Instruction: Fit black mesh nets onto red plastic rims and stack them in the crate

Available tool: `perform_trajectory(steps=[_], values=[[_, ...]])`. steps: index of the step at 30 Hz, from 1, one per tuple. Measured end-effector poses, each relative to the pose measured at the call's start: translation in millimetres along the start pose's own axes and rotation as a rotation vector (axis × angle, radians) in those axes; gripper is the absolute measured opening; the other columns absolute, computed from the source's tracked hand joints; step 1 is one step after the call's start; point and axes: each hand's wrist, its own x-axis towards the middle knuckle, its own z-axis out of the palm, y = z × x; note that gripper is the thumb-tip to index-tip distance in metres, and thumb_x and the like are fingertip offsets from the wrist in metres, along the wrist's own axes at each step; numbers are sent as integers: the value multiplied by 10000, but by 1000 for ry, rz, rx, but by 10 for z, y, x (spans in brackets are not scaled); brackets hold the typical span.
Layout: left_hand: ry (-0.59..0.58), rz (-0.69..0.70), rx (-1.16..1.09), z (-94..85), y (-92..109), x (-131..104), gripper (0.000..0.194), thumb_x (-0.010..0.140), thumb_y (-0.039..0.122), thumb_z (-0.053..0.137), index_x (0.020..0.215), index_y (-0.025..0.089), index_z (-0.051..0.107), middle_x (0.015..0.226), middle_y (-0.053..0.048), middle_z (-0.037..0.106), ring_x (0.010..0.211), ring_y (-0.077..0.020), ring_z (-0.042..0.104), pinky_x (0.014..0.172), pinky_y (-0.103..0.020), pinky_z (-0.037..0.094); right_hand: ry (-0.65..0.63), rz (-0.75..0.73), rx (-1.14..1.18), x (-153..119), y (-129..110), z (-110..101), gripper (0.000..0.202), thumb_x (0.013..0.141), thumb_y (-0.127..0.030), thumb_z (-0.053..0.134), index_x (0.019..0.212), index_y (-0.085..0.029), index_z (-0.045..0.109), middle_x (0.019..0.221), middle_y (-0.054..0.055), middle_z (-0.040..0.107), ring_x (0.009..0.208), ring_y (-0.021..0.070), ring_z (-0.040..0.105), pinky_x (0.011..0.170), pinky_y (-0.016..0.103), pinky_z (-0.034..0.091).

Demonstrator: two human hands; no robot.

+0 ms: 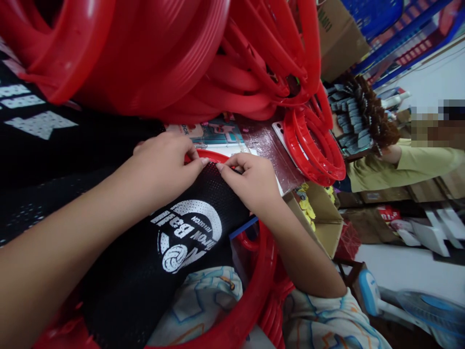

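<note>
- Black mesh cloth (141,276), with a white ball logo and lettering, lies across the person's lap area and reaches up to the near side of the desk (267,140); its top edge is between the two hands.
- Left hand (165,157): grasping, with thumb and fingers pinching the cloth's edge beside a red rim (214,155).
- Right hand (254,179): grasping the same edge, thumb against bent fingers, just beside the left thumb tip.
- The red rim shows behind the cloth's edge; a large red ring (263,271) curves below the right hand and over the patterned clothing (308,310). Whether rim and ring are one piece, I cannot tell.
- A heap of red hoops (156,63) fills the upper left, beyond the hands.
- Printed sheets (227,133) lie on the desk; smaller red rings (314,150) sit to the right, overlapping a white phone (279,130).
- Farther right are an open carton (329,228) with yellow pieces (307,208), another person's yellow sleeve (410,165) and a fan (425,305).
</note>
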Motion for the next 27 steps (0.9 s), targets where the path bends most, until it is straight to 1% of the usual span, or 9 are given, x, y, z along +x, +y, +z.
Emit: perform_trajectory(steps=[3, 6, 8, 11, 14, 19, 23, 27], values=[[5, -13, 84, 14, 12, 14, 338, 832, 442, 379, 766, 215, 621, 938, -172, 657, 916, -398, 614, 713, -555, 491, 19, 12, -73, 13, -28, 3, 178, 812, -281, 589, 695, -181, 679, 606, -3, 589, 607, 124, 485, 590, 256, 322], [-4, -33, 117, 25, 19, 28, 324, 824, 436, 393, 733, 222, 620, 920, -177, 667, 905, -420, 622, 686, -583, 500, 9, 39, -135, 15, -57, -39, 169, 802, -294, 614, 703, -183, 692, 611, 3, 592, 616, 133, 491, 592, 264, 315], [4, -34, 112, 28, 21, 29, 314, 823, 428, 394, 723, 224, 612, 922, -179, 669, 901, -422, 623, 690, -598, 500, -27, 44, -107, 4, -52, -92, 186, 800, -325, 633, 699, -183, 697, 627, 5, 598, 634, 135, 497, 601, 265, 321], [11, -13, 108, 26, 20, 15, 317, 834, 430, 382, 757, 220, 606, 984, -183, 663, 934, -425, 615, 723, -624, 491, -100, 45, 17, -19, 1, -161, 236, 827, -356, 616, 698, -173, 690, 637, -3, 589, 641, 124, 497, 612, 255, 335], [3, 2, 105, 21, 16, -5, 322, 847, 431, 377, 795, 214, 609, 1032, -178, 655, 976, -421, 604, 754, -625, 486, -118, 51, 72, -22, 65, -168, 266, 859, -323, 572, 658, -162, 641, 608, -17, 551, 609, 105, 471, 606, 245, 333], [1, 2, 109, 23, 11, -36, 345, 862, 424, 361, 822, 199, 620, 1022, -184, 652, 984, -431, 601, 768, -632, 475, -90, 66, -19, 5, 82, -107, 281, 856, -300, 566, 607, -170, 573, 570, -25, 497, 583, 102, 416, 581, 250, 298], [-6, 7, 113, 29, 2, -39, 346, 865, 431, 357, 828, 213, 623, 1021, -179, 653, 987, -423, 602, 759, -616, 479, -98, 75, -57, 5, 65, -100, 286, 855, -312, 573, 606, -173, 569, 589, -16, 513, 595, 107, 422, 588, 256, 294], [-17, 9, 126, 34, -17, -27, 356, 876, 439, 349, 833, 222, 628, 1017, -169, 653, 987, -410, 602, 748, -594, 481, -104, 64, -119, -5, 55, -110, 265, 872, -289, 554, 637, -171, 588, 613, -3, 550, 593, 110, 444, 595, 262, 301]])
